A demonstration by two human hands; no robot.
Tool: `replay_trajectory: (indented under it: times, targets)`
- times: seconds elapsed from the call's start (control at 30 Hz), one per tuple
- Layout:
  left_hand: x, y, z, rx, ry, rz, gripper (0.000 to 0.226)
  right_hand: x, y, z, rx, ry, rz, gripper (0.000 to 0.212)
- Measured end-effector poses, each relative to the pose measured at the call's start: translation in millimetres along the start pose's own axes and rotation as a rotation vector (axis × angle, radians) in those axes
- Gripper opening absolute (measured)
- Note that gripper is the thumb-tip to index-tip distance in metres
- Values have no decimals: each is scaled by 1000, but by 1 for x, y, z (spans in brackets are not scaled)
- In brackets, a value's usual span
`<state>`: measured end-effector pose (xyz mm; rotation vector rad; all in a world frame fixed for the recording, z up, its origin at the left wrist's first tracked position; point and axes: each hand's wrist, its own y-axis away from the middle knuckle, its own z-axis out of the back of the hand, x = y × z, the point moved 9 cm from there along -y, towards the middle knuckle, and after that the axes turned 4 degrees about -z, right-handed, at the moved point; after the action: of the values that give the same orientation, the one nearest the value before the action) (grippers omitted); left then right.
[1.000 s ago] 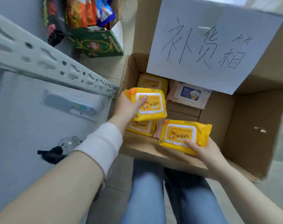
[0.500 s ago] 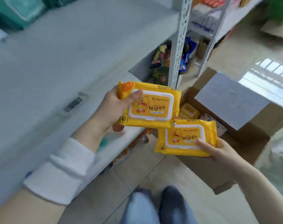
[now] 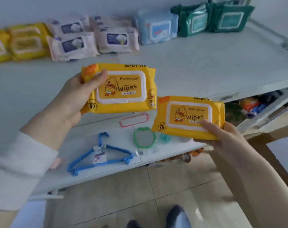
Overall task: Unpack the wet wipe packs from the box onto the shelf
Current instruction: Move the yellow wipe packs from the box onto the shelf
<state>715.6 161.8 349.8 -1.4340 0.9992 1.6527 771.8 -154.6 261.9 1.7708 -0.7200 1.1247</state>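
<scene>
Stocking is partly done: matching yellow packs (image 3: 24, 41) are already shelved at back left. 2 more are held above the shelf (image 3: 205, 63), not yet placed. The upper pack (image 3: 123, 89) is gripped by the left hand (image 3: 74, 99), thumb curled over its face; the lower pack (image 3: 189, 117) is pinched by the right hand (image 3: 222, 137). What is left in the box (image 3: 274, 127) cannot be told.

wipe packs (image 3: 113, 38): rear of shelf (image 3: 205, 63); hangers (image 3: 98, 155): lower shelf (image 3: 107, 172), left of ring (image 3: 134, 137)

**Film, paint, tile**

Your upper wipe pack (image 3: 123, 89) and lower wipe pack (image 3: 189, 117) wear smooth, faintly shiny plastic film. The shelf (image 3: 205, 66) looks matt and painted. The hangers (image 3: 98, 157) are plastic, your sleeve (image 3: 16, 165) is cloth, and the floor tiles (image 3: 172, 186) are glossy.
</scene>
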Motion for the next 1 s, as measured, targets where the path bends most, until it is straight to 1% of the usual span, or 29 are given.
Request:
replay_trajectory:
  times: [0.07,0.1,0.13,0.17,0.2,0.23,0.3,0.33,0.37,0.5,0.63,0.7,0.73,0.8,0.83,0.93,1.0]
  targets:
    - [14,-1,67,-109,3,20,24,-3,-20,-50,30,-32,-5,91]
    - [21,-2,96,-159,11,33,19,-3,-31,-73,45,-24,-17,89]
    - [27,-4,123,-202,23,47,16,-1,-40,-96,63,-13,-32,78]
    - [30,-5,147,-234,33,60,15,2,-50,-116,82,-12,-44,61]
    - [33,-8,170,-257,36,72,16,7,-59,-135,96,-12,-49,49]
    - [35,-11,191,-275,33,79,17,11,-71,-152,121,2,-41,53]
    - [38,-20,232,-315,32,78,19,21,-97,-188,171,78,-14,85]
    - [39,-24,253,-347,27,77,19,26,-109,-208,194,106,-4,93]
    - [42,-29,273,-380,15,71,18,28,-125,-228,235,121,4,95]
    - [56,-54,344,-450,18,73,14,33,-177,-328,406,201,27,87]
    - [62,-98,409,-457,3,69,12,37,-230,-417,444,219,59,88]
    - [63,-129,434,-411,-16,64,11,44,-255,-454,412,227,80,80]
    - [63,-146,444,-387,-14,68,11,46,-267,-469,382,229,83,73]
    - [68,-179,461,-340,-28,79,18,48,-293,-492,295,250,87,49]
    - [71,-194,469,-325,-32,86,23,49,-303,-499,232,297,103,44]
    - [76,-228,493,-338,-59,81,29,60,-323,-511,-6,594,238,53]
    - [81,-244,505,-374,-134,67,32,68,-326,-517,-131,736,349,56]
